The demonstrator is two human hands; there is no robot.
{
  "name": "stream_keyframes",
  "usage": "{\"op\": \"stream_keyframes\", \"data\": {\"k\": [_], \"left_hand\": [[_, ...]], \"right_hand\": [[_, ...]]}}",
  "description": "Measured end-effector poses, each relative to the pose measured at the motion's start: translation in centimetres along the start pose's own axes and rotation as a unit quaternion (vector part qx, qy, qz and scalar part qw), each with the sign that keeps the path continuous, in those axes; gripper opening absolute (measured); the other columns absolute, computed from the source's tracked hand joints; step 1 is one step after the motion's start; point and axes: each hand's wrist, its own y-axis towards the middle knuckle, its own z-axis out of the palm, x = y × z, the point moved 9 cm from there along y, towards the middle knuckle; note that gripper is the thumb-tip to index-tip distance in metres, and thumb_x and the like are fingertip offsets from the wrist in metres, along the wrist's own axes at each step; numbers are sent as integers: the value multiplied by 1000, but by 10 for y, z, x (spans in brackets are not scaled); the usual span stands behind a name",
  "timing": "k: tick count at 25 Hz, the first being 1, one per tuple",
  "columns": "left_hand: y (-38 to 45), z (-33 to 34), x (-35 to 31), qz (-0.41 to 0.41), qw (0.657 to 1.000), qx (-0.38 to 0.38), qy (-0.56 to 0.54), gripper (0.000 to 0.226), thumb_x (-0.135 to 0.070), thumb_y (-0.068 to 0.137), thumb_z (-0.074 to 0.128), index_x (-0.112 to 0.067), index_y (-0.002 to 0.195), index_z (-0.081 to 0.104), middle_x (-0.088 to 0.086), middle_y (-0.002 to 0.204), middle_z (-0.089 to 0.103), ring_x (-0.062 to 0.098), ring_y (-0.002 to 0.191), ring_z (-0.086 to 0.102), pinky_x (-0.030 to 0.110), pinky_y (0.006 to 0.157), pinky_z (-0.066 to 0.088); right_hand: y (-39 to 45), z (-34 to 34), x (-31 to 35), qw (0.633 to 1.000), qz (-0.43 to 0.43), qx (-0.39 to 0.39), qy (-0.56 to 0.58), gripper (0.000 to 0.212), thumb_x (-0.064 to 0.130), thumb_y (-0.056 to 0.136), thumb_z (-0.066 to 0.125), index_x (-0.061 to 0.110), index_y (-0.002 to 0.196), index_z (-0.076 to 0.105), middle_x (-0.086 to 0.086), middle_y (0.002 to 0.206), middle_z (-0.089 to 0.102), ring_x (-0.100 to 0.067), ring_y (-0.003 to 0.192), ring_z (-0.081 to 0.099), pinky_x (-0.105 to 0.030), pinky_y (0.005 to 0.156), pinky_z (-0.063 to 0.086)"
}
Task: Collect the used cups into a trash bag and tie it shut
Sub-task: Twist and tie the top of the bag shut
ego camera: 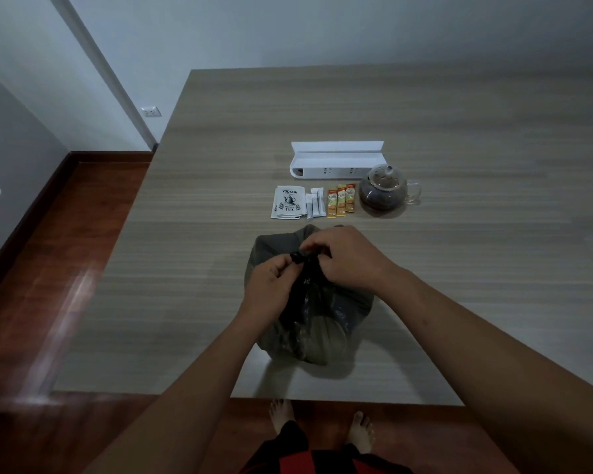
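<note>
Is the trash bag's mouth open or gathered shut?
Gathered shut: the trash bag narrows to a twisted neck pinched between left hand and right hand. Whether a knot holds, cannot tell.

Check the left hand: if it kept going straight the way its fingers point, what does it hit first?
Likely the right hand. The left hand pinches the trash bag neck, fingers aimed up and right at the knot, where the right hand's fingers already grip. Depth is unclear.

Dark trash bag (317, 323) (translucent, bulging) sits upright on the table, neck gathered.
</note>
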Motion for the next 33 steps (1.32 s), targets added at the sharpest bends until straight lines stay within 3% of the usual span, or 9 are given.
{"op": "stream_keyframes", "data": {"k": [4,9,13,15,17,21,25,29,33], "left_hand": [[5,0,-4,10,1000,-5,-4,19,-17,97,56,-17,86,70,-9,68,68,5,62,59,22,58,43],[9,10,-11,32,999,31,7,17,-18,97,53,-17,97,71,2,88,75,22,87,70,37,77,54],[10,10,-16,30,999,16,15,18,-14,98,52,-11,91,69,-4,76,70,6,70,64,22,65,49],[12,7,-9,6,1000,-9,-15,19,-14,98,52,-7,87,66,-4,70,67,7,63,58,23,61,45],[12,5,-3,-20,998,-27,-53,21,-15,98,52,-9,83,64,-3,67,64,10,60,54,27,59,43],[14,6,-1,-36,998,-34,-30,22,-16,97,53,-3,84,65,-3,65,64,10,55,53,29,58,44],[15,4,-2,-37,999,-35,-14,24,-17,96,54,-13,76,66,-3,62,64,11,54,54,28,55,44],[13,-4,0,-57,997,-54,-5,24,-20,95,58,-6,77,69,1,58,62,13,50,55,26,50,44],[13,-7,7,-94,993,-65,-30,18,-16,91,61,-10,77,70,2,63,62,16,56,54,29,53,42]], "right_hand": [[-9,0,-10,1000,11,9,13,34,13,80,70,22,112,72,6,100,70,-4,87,54,-16,79,38],[-14,2,-33,980,85,-39,174,29,5,76,79,17,101,75,8,81,69,6,67,59,-8,68,44],[-19,0,-45,961,116,-76,238,20,1,74,80,14,89,78,11,73,70,6,64,62,-9,68,47],[-21,0,-47,958,133,-73,244,15,2,76,79,10,88,79,11,69,68,8,55,61,-6,59,44],[-23,0,-45,962,136,-65,228,9,3,79,77,8,87,78,13,64,65,9,48,57,-4,51,40],[-24,3,-41,976,120,-71,166,5,14,79,79,15,84,78,16,70,66,5,62,60,-5,60,42],[-20,10,-33,979,106,-90,148,9,18,75,83,18,80,76,19,68,62,2,61,56,-10,61,42],[-18,14,-15,991,2,-122,59,8,15,77,79,16,84,78,3,78,70,-13,75,58,-32,70,49],[-21,29,2,990,-66,-114,-57,19,13,87,66,17,101,77,-3,80,61,-24,82,53,-33,56,44]]}}
